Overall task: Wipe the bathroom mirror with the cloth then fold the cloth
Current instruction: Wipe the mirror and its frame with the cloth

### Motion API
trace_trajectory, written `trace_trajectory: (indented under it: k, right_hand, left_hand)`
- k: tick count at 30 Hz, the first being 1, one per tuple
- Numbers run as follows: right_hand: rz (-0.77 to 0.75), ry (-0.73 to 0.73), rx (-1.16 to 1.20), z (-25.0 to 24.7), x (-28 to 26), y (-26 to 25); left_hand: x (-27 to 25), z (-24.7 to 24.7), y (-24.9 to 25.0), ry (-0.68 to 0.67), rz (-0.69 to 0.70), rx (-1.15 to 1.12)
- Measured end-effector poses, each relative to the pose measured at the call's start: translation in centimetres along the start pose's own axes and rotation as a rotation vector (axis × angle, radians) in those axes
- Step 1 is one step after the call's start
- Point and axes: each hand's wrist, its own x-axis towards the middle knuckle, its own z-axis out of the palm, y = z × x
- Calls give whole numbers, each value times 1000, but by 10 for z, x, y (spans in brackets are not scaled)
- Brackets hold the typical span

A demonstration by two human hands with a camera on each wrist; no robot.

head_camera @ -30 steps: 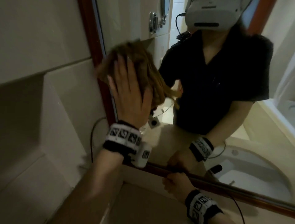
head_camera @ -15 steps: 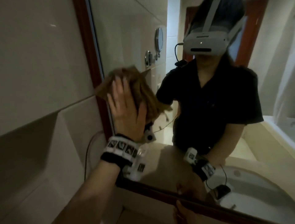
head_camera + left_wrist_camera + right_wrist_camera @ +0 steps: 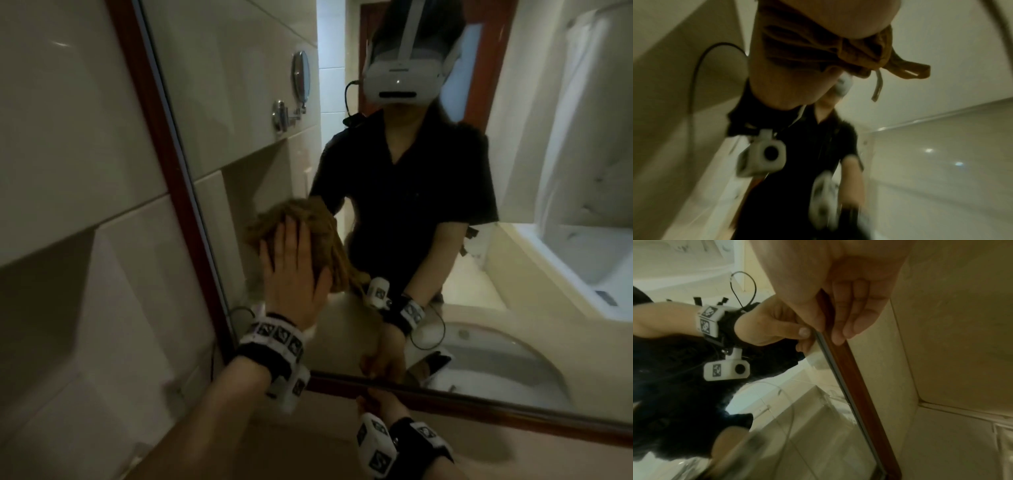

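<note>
**Cloth lower on the glass**

Since a second ago the left hand (image 3: 291,274) has slid the cloth (image 3: 308,233) down and rightward across the mirror (image 3: 445,308), away from the frame (image 3: 164,144). The fingers lie flat and spread, palm pressing the bunched brown cloth against the glass. The right hand (image 3: 842,293) rests on the mirror's bottom frame, fingers (image 3: 859,318) curled over the wooden edge, thumb on the glass side.
</note>
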Motion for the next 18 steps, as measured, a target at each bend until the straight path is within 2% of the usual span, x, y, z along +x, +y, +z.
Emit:
trace_trajectory:
  k: [4, 7, 9, 14, 16, 18]
  right_hand:
    - [-47, 53, -98, -15, -3, -7]
    - [-75, 40, -126, -24, -2, -8]
    - [-95, 59, -106, -32, -1, -8]
    - [-74, 84, -178, -55, -4, -18]
    - [-74, 67, -195, -64, -10, -24]
    - [-74, 28, -186, -73, -11, -31]
  left_hand:
    - [121, -72, 32, 243, -81, -82]
    - [159, -93, 56, 353, -142, -80]
    - [133, -72, 68, 303, -116, -16]
    - [-23, 19, 76, -41, 121, 10]
    - [-43, 30, 76, -77, 145, -7]
    - [-24, 22, 84, -15, 152, 1]
